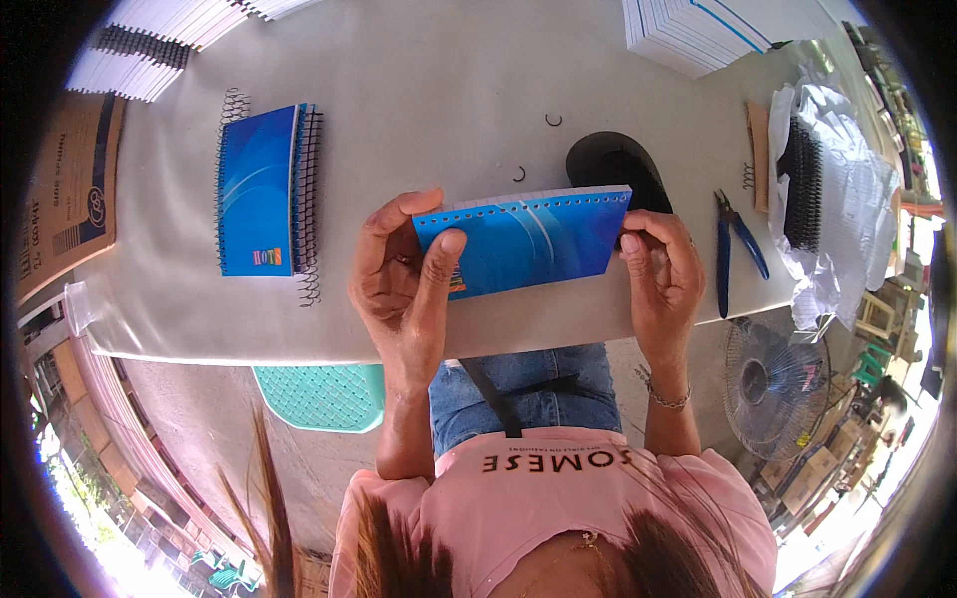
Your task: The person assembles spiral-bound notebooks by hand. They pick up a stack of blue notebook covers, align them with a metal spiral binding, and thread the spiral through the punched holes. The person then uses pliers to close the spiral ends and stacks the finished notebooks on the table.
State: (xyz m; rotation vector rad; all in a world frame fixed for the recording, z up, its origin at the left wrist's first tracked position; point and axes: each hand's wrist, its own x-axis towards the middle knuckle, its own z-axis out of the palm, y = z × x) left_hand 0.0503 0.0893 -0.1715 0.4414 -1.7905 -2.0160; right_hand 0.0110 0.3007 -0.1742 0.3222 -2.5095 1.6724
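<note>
Between my two hands I hold a blue notebook [533,249] above the table's near part, its cover toward me. A row of punched holes runs along its upper edge, and no coil shows in them. My left hand [409,274] grips its left end, thumb across the cover and fingers behind. At the right end my right hand [663,274] pinches the upper corner between thumb and fingers. Beyond the notebook lies a dark oval pad [618,164], partly covered by it. Blue-handled cutting pliers [733,239] rest with handles apart, right of my right hand.
Coil-bound blue notebooks [257,194] are stacked at left. Black spiral coils [800,184] lie on crumpled plastic [847,189] at right. Small wire offcuts [518,174] dot the grey table [419,110]. Paper stacks [668,35] stand at the back; a cardboard box [75,184] borders the left.
</note>
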